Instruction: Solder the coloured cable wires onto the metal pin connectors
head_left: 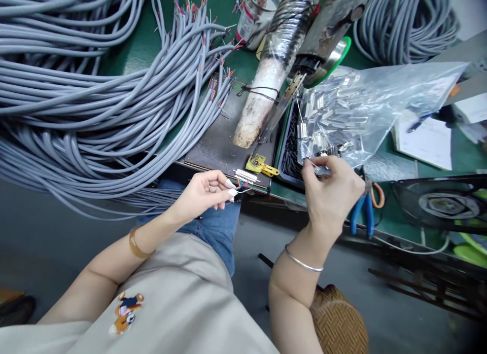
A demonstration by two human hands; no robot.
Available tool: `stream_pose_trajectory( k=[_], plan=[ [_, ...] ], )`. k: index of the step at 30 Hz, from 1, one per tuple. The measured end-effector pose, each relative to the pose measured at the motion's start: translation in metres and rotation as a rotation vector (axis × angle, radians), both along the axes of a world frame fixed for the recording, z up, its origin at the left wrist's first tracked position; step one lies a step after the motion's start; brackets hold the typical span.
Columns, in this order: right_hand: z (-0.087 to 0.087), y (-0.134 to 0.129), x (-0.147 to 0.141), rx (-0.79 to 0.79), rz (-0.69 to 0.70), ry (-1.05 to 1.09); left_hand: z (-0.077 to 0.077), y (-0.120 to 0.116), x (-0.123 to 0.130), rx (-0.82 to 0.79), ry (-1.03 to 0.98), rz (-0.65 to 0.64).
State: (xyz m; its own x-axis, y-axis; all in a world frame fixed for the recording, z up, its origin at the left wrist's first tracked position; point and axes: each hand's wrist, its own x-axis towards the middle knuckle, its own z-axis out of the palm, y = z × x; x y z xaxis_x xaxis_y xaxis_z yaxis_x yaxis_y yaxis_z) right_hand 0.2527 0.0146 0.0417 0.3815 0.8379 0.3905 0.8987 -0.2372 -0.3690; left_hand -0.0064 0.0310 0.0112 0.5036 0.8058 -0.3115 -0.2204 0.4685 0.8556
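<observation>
A slim white comb-shaped connector (246, 176) sat at a dark flat board's (213, 143) near edge, long axis running sideways, teeth facing the wearer. The left hand (208, 189) pinched thin multicoloured wires (241, 183) beside it; the right hand (330, 189) curled beside a clear plastic bag (384, 105), grip unclear.

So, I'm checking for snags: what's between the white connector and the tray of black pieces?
In the head view, a yellow piece and the right edge of the dark board.
</observation>
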Motion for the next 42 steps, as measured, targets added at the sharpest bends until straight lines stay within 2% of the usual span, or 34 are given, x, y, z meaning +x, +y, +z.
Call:
stream_pose_trajectory(
  k=[3,4,5,7,9,15,27,32,37,42],
  plan=[
    [0.007,-0.019,-0.022,0.248,-0.063,0.202,0.003,-0.001,0.002,0.022,0.038,0.026],
    [0.009,-0.027,-0.031,0.296,-0.033,0.307,0.003,-0.002,0.003,0.029,0.043,0.034],
    [0.010,-0.034,-0.039,0.300,0.021,0.407,0.004,-0.002,0.004,0.036,0.046,0.038],
    [0.008,-0.045,-0.054,0.184,0.184,0.564,0.004,-0.003,0.005,0.051,0.057,0.043],
    [0.004,-0.051,-0.065,0.089,0.271,0.639,0.004,-0.003,0.006,0.068,0.071,0.045],
    [-0.010,-0.045,-0.079,0.051,0.294,0.681,0.005,-0.003,0.005,0.097,0.097,0.042],
    [-0.009,-0.045,-0.077,0.020,0.310,0.763,0.010,-0.002,0.006,0.087,0.109,0.018],
    [-0.009,-0.044,-0.074,0.090,0.260,0.801,0.011,-0.002,0.006,0.095,0.109,0.015],
    [-0.005,-0.044,-0.074,0.009,0.331,0.782,0.010,-0.002,0.005,0.111,0.111,0.004],
    [-0.007,-0.044,-0.074,-0.039,0.317,0.753,0.010,-0.003,0.004,0.126,0.122,0.001]
  ],
)
